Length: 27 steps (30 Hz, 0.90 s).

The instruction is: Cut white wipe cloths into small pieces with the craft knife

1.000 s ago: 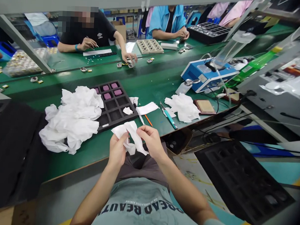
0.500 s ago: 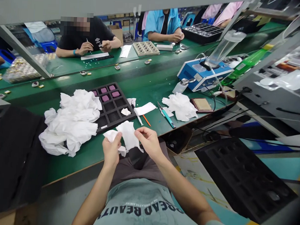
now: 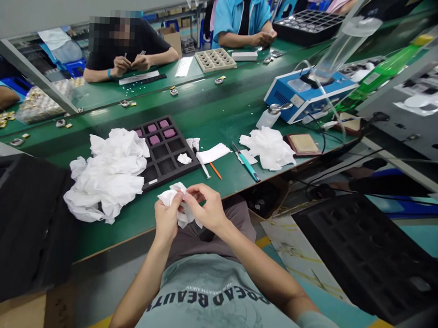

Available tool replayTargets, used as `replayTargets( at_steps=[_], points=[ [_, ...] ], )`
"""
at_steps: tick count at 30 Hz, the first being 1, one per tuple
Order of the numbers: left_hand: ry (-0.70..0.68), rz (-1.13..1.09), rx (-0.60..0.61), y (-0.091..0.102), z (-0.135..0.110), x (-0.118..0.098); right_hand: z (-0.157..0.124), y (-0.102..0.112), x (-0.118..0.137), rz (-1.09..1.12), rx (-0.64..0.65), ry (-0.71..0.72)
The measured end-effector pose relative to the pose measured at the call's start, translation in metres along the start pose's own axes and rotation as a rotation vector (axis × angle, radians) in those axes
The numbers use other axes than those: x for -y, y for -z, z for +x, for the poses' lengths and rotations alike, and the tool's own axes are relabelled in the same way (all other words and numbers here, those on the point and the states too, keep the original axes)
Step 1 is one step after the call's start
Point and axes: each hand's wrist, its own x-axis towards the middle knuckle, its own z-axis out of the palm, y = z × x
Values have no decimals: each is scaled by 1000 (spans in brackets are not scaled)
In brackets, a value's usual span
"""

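Beside the green worktop (image 3: pixel 221 120), left hand (image 3: pixel 166 219) and right hand (image 3: pixel 209 209) pinch white tissue (image 3: pixel 185 219); opposite, a black-shirted person (image 3: pixel 153 45) works near a blue seat (image 3: pixel 75 68).

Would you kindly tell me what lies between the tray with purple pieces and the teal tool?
The head view shows a white strip, an orange stick, a thin white tool and a crumpled scrap there.

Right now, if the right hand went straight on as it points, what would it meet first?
Beyond the tissue it touches, the right hand would probably meet the left hand first, though depth is unclear.
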Motion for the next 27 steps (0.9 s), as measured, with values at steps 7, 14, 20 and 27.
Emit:
replayTargets(
  at_steps=[7,14,20,27],
  points=[
    [21,26,71,-4,-8,1,6,3,4,53,-18,-30],
    [-26,102,80,2,-9,8,6,3,3,236,-10,-221],
    [77,-33,53,0,-11,-3,7,5,-4,254,-78,-255],
    [140,-287,-102,23,-2,-20,34,38,-3,98,-297,-139]
  ],
)
